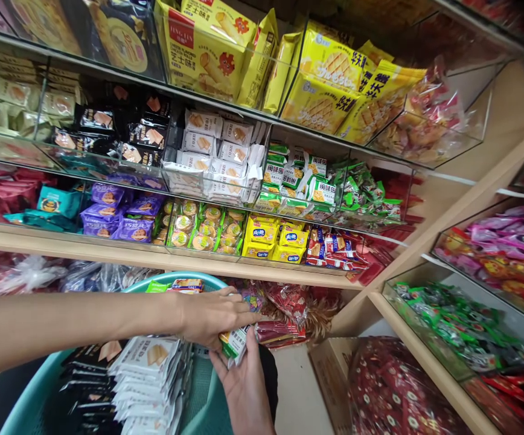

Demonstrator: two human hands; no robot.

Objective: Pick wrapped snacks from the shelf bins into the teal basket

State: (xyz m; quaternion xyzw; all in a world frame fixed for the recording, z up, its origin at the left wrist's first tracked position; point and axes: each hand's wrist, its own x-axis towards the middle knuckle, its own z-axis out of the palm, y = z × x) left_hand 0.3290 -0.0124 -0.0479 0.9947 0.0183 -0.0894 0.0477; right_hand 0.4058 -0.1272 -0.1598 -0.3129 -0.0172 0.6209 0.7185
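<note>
When followed from left to right, begins with the curved left edge of a teal basket (31, 393). Inside, near that edge, black packets (90, 386) in an overlapping pile; directly beside them, a taller stack of white packets (148, 362). Just inside the far edge, a few green and red-and-yellow packets (185, 286), partly hidden by the bare forearm stretching in from the left.

Next, over the basket's right part, the left hand (214, 315), palm down, fingers pointing right and laid over the top of a small green-and-white packet (236, 343). Hard to tell if really pinching it or only covering it, with the fingertips' undersides out of sight. At the basket's right edge, above it, the packet itself: gripped from below by the right hand (246, 386), palm up, between thumb and fingers. Both hands about equally near, one above, one below. Visible part slanting up from the right palm to beneath the left fingers; full long axis hidden.

Behind, across the whole width, a wooden shelf (121, 251) with clear bins of wrapped snacks. Farther right, past the basket, a cardboard carton (329, 368) and a large dark-red patterned bag (393, 386).
</note>
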